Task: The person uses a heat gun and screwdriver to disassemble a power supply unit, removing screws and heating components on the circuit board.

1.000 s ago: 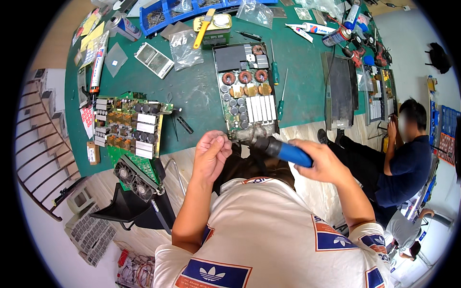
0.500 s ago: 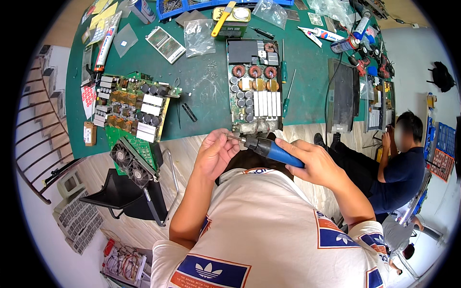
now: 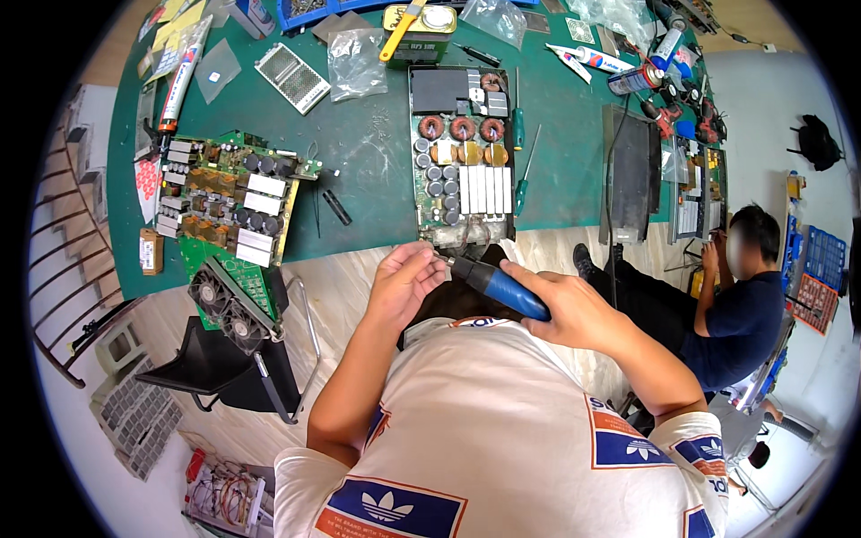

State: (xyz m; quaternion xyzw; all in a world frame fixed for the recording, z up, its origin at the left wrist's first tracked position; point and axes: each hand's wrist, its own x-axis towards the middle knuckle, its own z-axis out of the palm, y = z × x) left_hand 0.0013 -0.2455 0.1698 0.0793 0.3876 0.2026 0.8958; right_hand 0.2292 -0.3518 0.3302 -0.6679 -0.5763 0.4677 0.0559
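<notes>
My right hand [image 3: 574, 307] grips a blue and black electric screwdriver [image 3: 504, 290] that points to the left in front of my body. At its nose, my left hand [image 3: 405, 285] is closed, thumb and fingers pinching the thin metal bit [image 3: 445, 258]. The bit's far end is hidden by my fingers. Just beyond my hands, an open power unit [image 3: 484, 190] lies at the table's near edge, with copper coils, capacitors and white blocks showing. Two green-handled screwdrivers [image 3: 520, 195] lie along its right side.
Left on the green table [image 3: 359, 170] sits a large circuit board [image 3: 224, 193], its fans [image 3: 224, 309] overhanging the edge. A tin [image 3: 420, 40] with a yellow-handled brush stands at the back. A dark metal case [image 3: 632, 179] lies right. A seated co-worker [image 3: 740, 287] is at far right.
The view has shifted slightly, moving the table and its objects left and up in the picture. My left fingers are closer to the driver's nose, and less of the bit shows.
</notes>
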